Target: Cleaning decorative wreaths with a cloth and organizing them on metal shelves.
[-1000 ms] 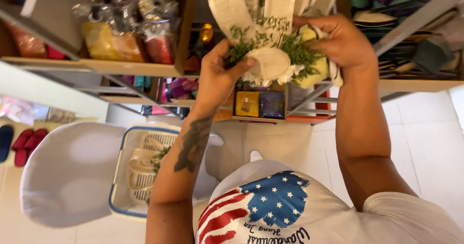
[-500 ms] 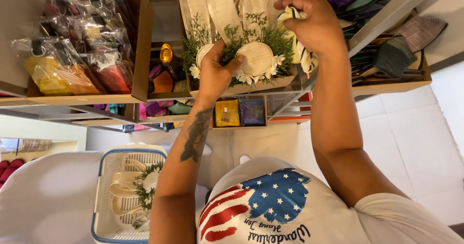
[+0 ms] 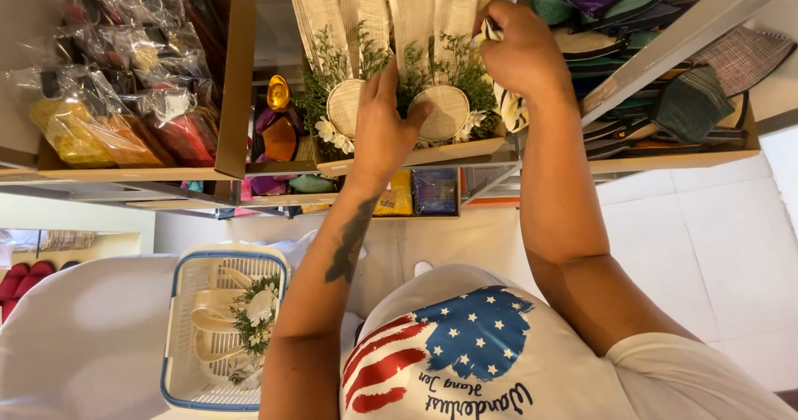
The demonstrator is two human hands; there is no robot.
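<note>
My left hand [image 3: 384, 129] lies flat, fingers together, against the round woven straw fans trimmed with green sprigs and white flowers [image 3: 440, 112], which now stand upright in the shallow wooden shelf tray [image 3: 465, 150]. A second ago both hands held one such fan in the air in front of the shelf; it has since gone in among the others, so the piece counts as placed and I am only pressing and straightening it. My right hand [image 3: 519, 54] is curled at the far right of the row, fingers pinching the edge of a striped pale fan [image 3: 509, 108] tucked behind the greenery.

Near and to the left, the white plastic basket with a blue rim [image 3: 179, 328] holds at least one more flowered fan; it has come further into view than before.

Not determined: my right fingertips are buried in the foliage, so the exact grip is unclear. The tops of the fan handles are cut off by the frame. The cellophane-wrapped goods in the left wooden box [image 3: 233, 71] glare too much to identify. The folded fabric items [image 3: 690, 104] on the right shelf are partly cut off.
</note>
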